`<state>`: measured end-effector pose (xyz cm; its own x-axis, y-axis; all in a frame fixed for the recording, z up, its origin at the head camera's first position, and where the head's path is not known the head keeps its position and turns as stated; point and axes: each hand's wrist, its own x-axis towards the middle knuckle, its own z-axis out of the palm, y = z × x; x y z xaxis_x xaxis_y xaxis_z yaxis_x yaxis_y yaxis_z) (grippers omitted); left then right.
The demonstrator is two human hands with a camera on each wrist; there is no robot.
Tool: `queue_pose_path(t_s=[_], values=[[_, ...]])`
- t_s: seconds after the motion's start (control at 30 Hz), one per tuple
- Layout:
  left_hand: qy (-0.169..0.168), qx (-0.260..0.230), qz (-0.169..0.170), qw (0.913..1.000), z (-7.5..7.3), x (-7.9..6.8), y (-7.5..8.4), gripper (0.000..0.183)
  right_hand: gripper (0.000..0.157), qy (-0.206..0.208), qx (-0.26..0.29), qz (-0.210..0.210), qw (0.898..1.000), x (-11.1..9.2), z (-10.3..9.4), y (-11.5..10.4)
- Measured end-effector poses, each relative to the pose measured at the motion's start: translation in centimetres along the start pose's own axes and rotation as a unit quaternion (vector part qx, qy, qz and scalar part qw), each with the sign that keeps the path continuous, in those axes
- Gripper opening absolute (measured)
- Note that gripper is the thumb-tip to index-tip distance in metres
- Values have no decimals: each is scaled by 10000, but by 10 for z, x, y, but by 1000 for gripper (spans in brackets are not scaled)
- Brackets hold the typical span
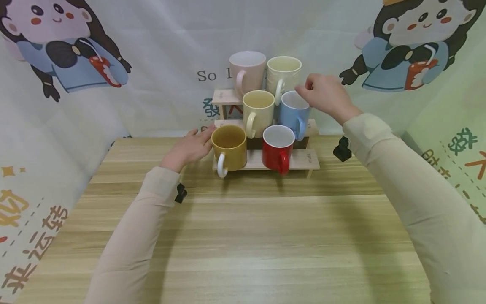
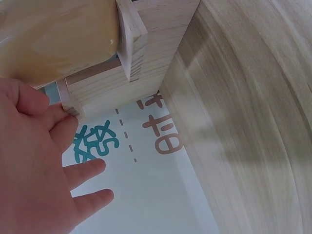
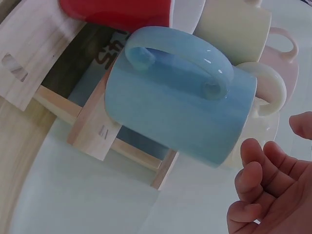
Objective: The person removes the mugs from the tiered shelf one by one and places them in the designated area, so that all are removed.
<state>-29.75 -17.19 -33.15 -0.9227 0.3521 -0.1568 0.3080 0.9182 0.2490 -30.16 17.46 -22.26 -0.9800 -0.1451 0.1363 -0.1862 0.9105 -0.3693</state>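
A tiered wooden rack [image 1: 254, 162] bears several mugs. My left hand [image 1: 190, 148] is at the rack's left side, beside the mustard mug [image 1: 236, 158]. In the left wrist view its fingers are spread, and the index finger touches the end of a shelf [image 2: 72, 103]. My right hand [image 1: 329, 96] hovers by the rim of the blue mug [image 1: 293, 113] on the middle tier. Its fingers [image 3: 251, 175] are loosely bent and hold nothing, apart from the mug in the right wrist view. The blue mug's handle faces forward.
A red mug [image 1: 271, 156] shares the lowest tier with the mustard one. Beside the blue mug is a cream mug [image 1: 265, 120]. A pink mug [image 1: 253, 76] and a pale textured mug [image 1: 290, 78] stand on top. Behind the wooden table [image 1: 265, 236] hangs a printed cloth [image 1: 167, 50].
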Motion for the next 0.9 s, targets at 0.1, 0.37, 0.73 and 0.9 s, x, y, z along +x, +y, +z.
queue_pose_path(t_s=[0.1,0.37,0.73,0.9], values=[[8,0,27,10000,0,1,0,60,48,-98,76,73,9999,3,0,-4],[23,6,54,10000,-2,1,1,58,43,-84,76,98,9999,16,-2,-20],[42,15,66,10000,-2,2,-2,57,44,-177,-154,373,9990,31,1,-30],[31,3,28,10000,-1,2,-3,57,43,-165,-208,452,9986,34,3,-34]])
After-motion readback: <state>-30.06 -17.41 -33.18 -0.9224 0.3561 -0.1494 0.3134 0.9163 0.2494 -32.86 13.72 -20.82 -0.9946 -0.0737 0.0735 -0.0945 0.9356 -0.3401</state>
